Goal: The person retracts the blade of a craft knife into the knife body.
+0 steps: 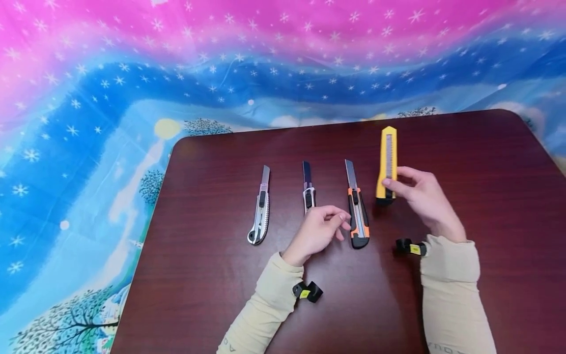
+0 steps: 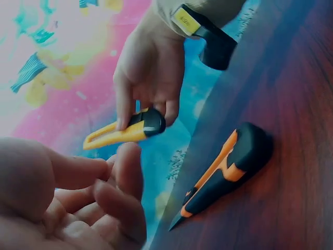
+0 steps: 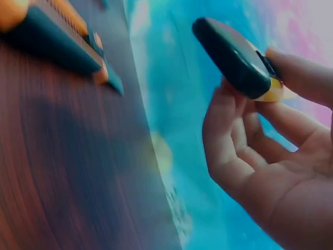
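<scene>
A yellow snap-off utility knife [image 1: 387, 160] stands roughly upright, pinched between the thumb and fingers of my right hand [image 1: 426, 199]. Its black end faces the camera in the right wrist view, and no blade sticks out of its yellow tip. My left hand [image 1: 316, 231] hovers with loosely bent fingers and nothing in them, beside an orange and black utility knife [image 1: 361, 221] whose blade is out. Partly behind that hand lies a silver utility knife with a dark blade [image 1: 308, 189]. Farther left is another silver utility knife [image 1: 262, 206], its blade also extended.
The three lying knives form a row on a dark red-brown wooden table [image 1: 199, 295], blades toward the far edge. A pink and blue snowflake cloth [image 1: 274, 64] hangs behind and to the left. Black wrist cameras [image 1: 308, 292] sit on both sleeves.
</scene>
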Action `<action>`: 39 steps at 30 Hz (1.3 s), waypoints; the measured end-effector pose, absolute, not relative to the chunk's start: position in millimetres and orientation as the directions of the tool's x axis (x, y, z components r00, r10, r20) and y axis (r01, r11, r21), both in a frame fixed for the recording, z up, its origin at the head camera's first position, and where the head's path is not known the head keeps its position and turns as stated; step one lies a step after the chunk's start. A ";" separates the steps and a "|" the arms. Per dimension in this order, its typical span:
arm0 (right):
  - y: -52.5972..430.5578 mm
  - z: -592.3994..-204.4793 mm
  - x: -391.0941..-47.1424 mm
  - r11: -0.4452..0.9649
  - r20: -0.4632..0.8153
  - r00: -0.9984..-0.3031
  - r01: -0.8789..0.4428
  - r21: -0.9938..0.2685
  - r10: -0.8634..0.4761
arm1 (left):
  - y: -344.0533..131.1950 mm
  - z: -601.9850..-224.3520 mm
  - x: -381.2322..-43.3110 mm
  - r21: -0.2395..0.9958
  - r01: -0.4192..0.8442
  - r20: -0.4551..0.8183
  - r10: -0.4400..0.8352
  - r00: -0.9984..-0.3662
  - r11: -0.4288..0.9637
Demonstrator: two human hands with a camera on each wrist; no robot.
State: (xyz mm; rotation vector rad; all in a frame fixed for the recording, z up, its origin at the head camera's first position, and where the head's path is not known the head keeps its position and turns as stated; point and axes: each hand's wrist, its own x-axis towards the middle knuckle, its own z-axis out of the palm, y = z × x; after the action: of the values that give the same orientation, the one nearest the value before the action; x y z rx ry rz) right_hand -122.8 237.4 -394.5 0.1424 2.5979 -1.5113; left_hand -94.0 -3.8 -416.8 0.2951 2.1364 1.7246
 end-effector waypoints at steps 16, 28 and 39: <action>284.3 -406.5 -112.6 0.671 -0.304 -0.952 0.237 -0.702 0.018 | 39.8 -433.8 -91.2 0.695 0.089 -0.099 0.217 -0.971 0.713; 288.4 -417.7 -113.5 0.722 -0.356 -0.935 0.243 -0.648 -0.004 | 51.0 -443.6 -88.4 0.671 0.087 -0.148 0.248 -0.957 0.736; 286.9 -419.2 -116.8 0.774 -0.385 -0.923 0.266 -0.575 0.032 | 54.3 -447.6 -87.6 0.647 0.083 -0.136 0.221 -0.966 0.758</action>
State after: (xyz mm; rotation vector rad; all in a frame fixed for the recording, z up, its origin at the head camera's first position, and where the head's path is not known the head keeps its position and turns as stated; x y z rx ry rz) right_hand -116.8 286.9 -419.2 0.2276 2.6130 -0.9228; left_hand -87.6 54.3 -447.6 0.2408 2.7506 0.9984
